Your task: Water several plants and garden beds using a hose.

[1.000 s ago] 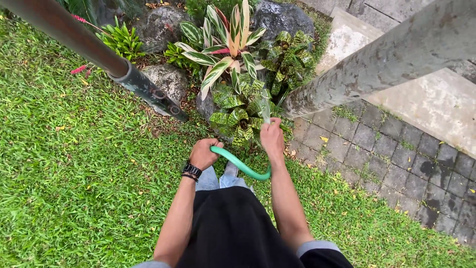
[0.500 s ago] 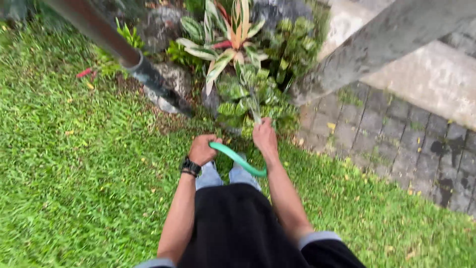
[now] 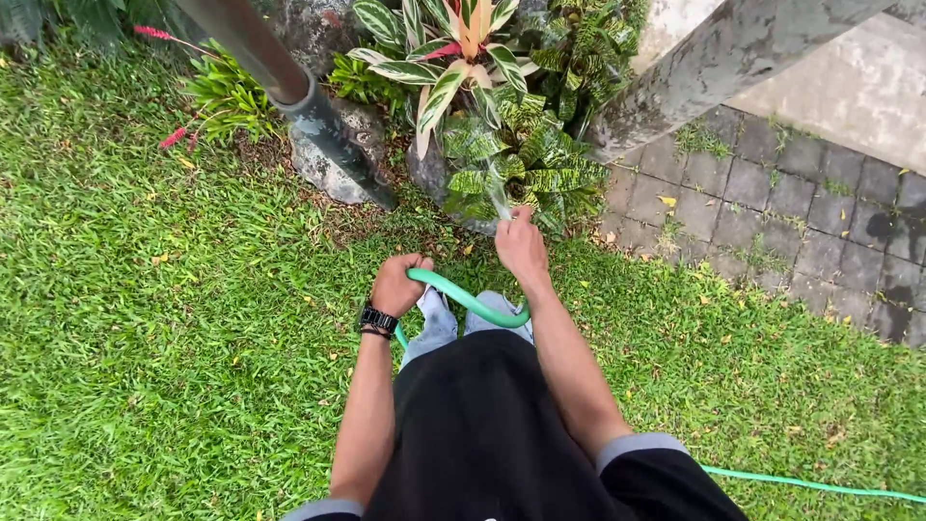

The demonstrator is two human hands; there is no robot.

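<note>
Head view: left hand (image 3: 397, 285) clenched around green hose (image 3: 470, 302); right hand (image 3: 522, 247) grips hose end, water spraying onto striped-leaf plants (image 3: 511, 169). Hose loops between both hands above grass (image 3: 174, 318).

Green hose (image 3: 470, 301) curved between both fists, spraying water.

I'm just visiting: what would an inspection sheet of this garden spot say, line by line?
Surface: green lawn with scattered yellow leaves.
Job's things: green hose, water spraying from its end onto the striped plants.
Clutter: nothing seen.
Grips: left hand closed on the hose loop; right hand closed on the hose end.
Cables: hose trails across the grass at lower right.
Surroundings: rocks, leaning pipe, grey trunk, paving stones.
</note>
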